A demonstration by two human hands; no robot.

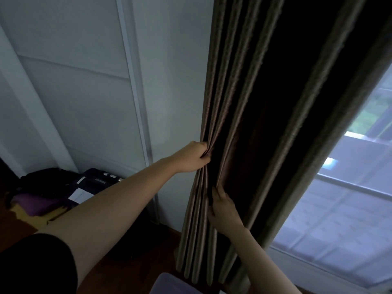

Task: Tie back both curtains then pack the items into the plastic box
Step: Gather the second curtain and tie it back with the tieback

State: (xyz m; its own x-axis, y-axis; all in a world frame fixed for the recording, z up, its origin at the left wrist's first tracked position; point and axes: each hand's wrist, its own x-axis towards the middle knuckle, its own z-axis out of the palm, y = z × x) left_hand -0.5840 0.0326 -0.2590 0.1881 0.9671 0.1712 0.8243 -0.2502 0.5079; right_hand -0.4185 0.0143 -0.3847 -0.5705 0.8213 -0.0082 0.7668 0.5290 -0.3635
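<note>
curtain (265, 124) hanging bunched between wall (169, 81) and window (350, 198) | left hand (192, 158) grip closing tight on outer pleats | right hand (222, 211) lying half-open on folds | looking soft, heavy, slippery; best gathering mid-height

- Dark pleated curtain (244, 102) gathered beside white wall (174, 81).
- Left hand (194, 157) clenched on outer folds (fingers (204, 154) buried in pleats).
- Right hand (223, 211) lower, spread flat against folds.
- Window (350, 198) at right.
</note>
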